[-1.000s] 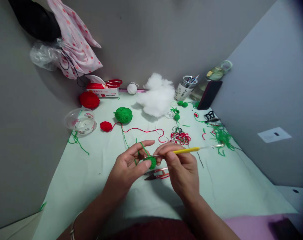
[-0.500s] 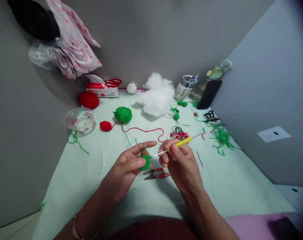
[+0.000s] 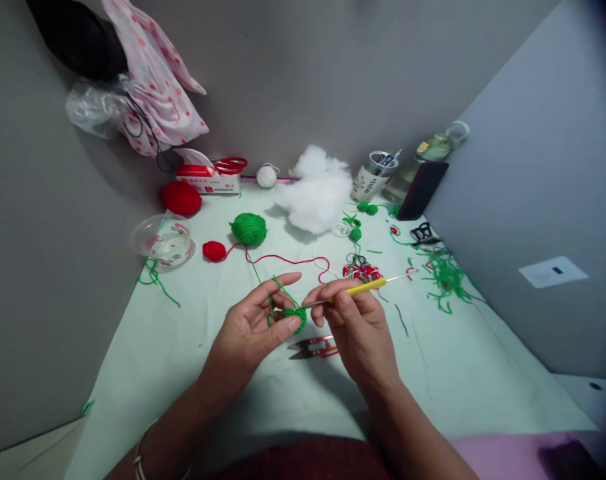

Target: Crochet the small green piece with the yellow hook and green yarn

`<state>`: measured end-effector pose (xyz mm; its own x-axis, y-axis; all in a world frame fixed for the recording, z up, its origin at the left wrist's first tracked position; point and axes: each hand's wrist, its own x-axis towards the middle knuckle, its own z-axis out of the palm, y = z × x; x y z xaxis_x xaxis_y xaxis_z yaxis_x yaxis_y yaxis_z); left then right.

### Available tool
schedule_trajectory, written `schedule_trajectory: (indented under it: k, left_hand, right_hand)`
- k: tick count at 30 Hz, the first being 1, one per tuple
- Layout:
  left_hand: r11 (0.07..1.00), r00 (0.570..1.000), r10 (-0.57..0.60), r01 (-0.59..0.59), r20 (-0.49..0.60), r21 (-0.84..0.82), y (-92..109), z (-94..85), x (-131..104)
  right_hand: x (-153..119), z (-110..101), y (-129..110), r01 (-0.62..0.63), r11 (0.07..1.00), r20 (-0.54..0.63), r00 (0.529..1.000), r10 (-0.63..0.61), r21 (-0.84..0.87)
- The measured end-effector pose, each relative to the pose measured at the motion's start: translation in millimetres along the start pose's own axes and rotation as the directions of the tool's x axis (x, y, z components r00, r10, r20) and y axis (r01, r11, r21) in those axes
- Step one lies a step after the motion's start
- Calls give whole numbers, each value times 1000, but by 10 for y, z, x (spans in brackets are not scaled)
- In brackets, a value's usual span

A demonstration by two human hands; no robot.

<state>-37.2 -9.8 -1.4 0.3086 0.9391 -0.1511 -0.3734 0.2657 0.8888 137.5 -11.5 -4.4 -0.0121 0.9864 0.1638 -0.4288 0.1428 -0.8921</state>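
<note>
Between the thumb and fingers of my left hand point(image 3: 253, 330) is a small green crochet piece point(image 3: 297, 319). Green yarn runs over the raised left index finger down to it. My right hand point(image 3: 360, 320) pinches the yellow handle of a crochet hook point(image 3: 365, 288). The hook's metal shaft points left, and its tip meets the top edge of the green piece; the exact loop is too small to make out. Below the hands lie red-handled thread snips point(image 3: 313, 347), partly covered by my right hand. A green yarn ball point(image 3: 249, 229) sits behind my left hand.
White stuffing point(image 3: 315, 193) lies at the back, near a pen cup point(image 3: 373, 177), a bottle point(image 3: 407, 170) and a phone point(image 3: 423, 191). Green yarn scraps point(image 3: 445, 273) spread at right. A plastic bowl point(image 3: 165, 241), red yarn balls point(image 3: 181, 198) and a tissue box point(image 3: 209, 180) stand at left.
My left index finger has lifted, drawing the yarn up more tautly. The green piece has tilted, and the hook has moved slightly left, closer against its top edge.
</note>
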Motion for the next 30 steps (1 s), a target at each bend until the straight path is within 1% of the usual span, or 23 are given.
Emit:
schedule_trajectory:
  k: [2,4,6,8,9,10,12,13,14,15,16,17,18,19,20,21,23,24,25,26,27,29,30]
  left_hand:
    - [1000,1000,-2,2,2,-3,-1,2,2]
    - [1000,1000,-4,4,-5,10,3,4,6]
    - [999,1000,1,1,-28,53,13,5,6]
    - [992,998,16,-8,-64,124,24,11,1]
    - [985,996,31,-15,-88,174,28,18,-5]
    - [973,992,59,-31,-116,230,29,28,-11]
    - [938,973,153,-87,-175,336,23,59,-25]
    - [925,960,194,-111,-200,364,17,78,-31]
    - [929,954,205,-118,-221,351,10,96,-35]
    - [952,957,178,-109,-228,284,2,112,-37]
    - [983,972,104,-69,-213,168,-5,125,-35]
    - [1000,986,3,1,-169,25,-11,132,-29]
    - [989,990,-97,85,-105,-117,-15,133,-20]
    - [959,984,-174,159,-43,-234,-16,129,-7]
    - [927,976,-218,206,-2,-313,-15,122,7]
    - [908,972,-235,225,14,-354,-12,113,21]
    - [914,979,-202,180,-23,-363,-4,94,38]
    - [930,984,-171,145,-47,-337,-1,87,39]
    - [949,989,-139,116,-58,-292,-1,81,34]
    - [968,992,-110,94,-57,-231,-5,77,24]
    - [984,995,-84,75,-49,-161,-11,73,11]
    - [999,998,-43,42,-39,-22,-32,70,-16]
    - [999,998,-24,25,-51,28,-43,74,-26]
  right_hand:
    - [12,3,-7,-1,1000,7,1000,1,7]
    - [7,-7,-16,22,999,25,999,-21,-29]
    - [-13,-17,-33,78,989,36,997,-74,-124]
    - [-41,-16,-61,174,939,67,985,-161,-297]
    - [-57,-10,-77,243,886,103,970,-220,-395]
    - [-73,0,-91,324,814,157,946,-284,-482]
    - [-105,22,-101,491,630,302,870,-390,-601]
    - [-121,30,-95,551,529,362,831,-422,-646]
    - [-137,35,-81,586,430,406,800,-441,-687]
    - [-151,36,-62,604,341,437,777,-452,-721]
    - [-163,33,-40,605,286,447,767,-461,-743]
    - [-171,25,-20,600,267,438,762,-477,-754]
    - [-174,15,-4,597,272,421,758,-497,-754]
    - [-171,4,6,590,315,389,765,-513,-744]
    - [-163,-7,9,564,395,334,789,-515,-725]
    - [-151,-17,6,521,502,258,826,-502,-691]
    - [-116,-28,-7,402,735,109,904,-413,-546]
    - [-96,-28,-13,336,830,58,936,-347,-445]
    - [-77,-24,-17,282,889,33,956,-290,-361]
    - [-60,-16,-19,250,913,31,967,-254,-321]
    - [-46,-5,-20,231,919,38,972,-231,-318]
    - [-32,24,-18,222,899,50,974,-219,-378]
    - [-34,39,-15,230,881,54,972,-229,-413]
